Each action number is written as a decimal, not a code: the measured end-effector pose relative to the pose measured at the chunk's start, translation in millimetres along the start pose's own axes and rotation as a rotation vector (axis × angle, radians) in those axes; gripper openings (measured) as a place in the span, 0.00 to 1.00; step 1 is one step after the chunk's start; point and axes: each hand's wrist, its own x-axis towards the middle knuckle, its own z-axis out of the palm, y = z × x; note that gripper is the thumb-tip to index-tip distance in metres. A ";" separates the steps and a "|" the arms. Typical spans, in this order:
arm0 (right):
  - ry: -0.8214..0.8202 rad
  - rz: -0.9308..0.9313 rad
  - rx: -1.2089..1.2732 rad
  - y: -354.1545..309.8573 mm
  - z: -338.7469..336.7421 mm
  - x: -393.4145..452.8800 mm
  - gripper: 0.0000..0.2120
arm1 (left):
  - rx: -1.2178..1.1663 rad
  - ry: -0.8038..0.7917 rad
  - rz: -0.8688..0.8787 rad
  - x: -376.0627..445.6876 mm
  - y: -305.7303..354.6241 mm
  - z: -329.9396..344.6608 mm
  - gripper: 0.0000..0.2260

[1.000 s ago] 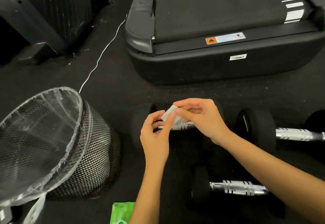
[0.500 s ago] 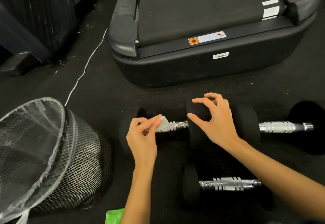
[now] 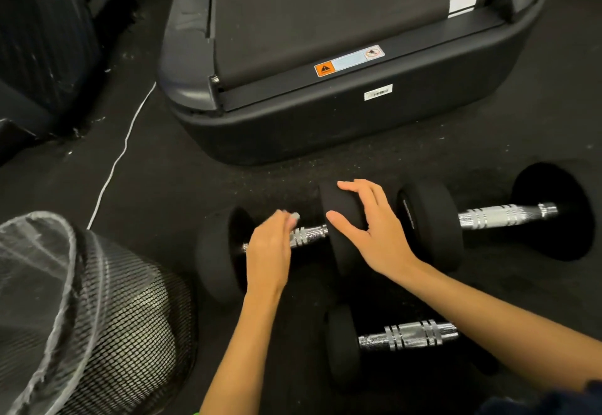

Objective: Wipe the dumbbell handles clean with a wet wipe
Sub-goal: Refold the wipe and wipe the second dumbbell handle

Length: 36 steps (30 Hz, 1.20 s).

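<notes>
step: I'm wiping the first dumbbell handle (image 3: 309,235) just before the treadmill (image 3: 342,114) | left hand (image 3: 268,251) pinching wet wipe (image 3: 294,216) onto it | right hand (image 3: 371,229) spread, steadying the weight plate (image 3: 342,215) | next, I judge: rubbing along the whole bar

Lying on the floor (image 3: 182,186): three dumbbells, the left dumbbell (image 3: 224,251) and right dumbbell (image 3: 501,215) side by side, almost end to end, in front of the treadmill (image 3: 342,114); the near dumbbell (image 3: 404,338) sitting in front of them, closer to the person. Standing at the left, beside the left dumbbell: the mesh bin (image 3: 130,326). Running along the floor left of the treadmill, behind the bin: a cable (image 3: 114,167).
</notes>
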 end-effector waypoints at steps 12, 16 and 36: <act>0.021 -0.029 0.002 1.9 2.9 -3.7 0.25 | 0.083 -0.032 0.240 -26.9 -19.9 31.2 0.17; 0.007 -0.044 -0.026 1.4 -3.7 -2.2 0.26 | 0.104 -0.034 0.407 -31.6 -11.9 35.1 0.24; -0.001 -0.030 -0.027 0.9 -2.3 -0.7 0.26 | 0.012 -0.023 0.239 -27.9 -11.8 34.5 0.17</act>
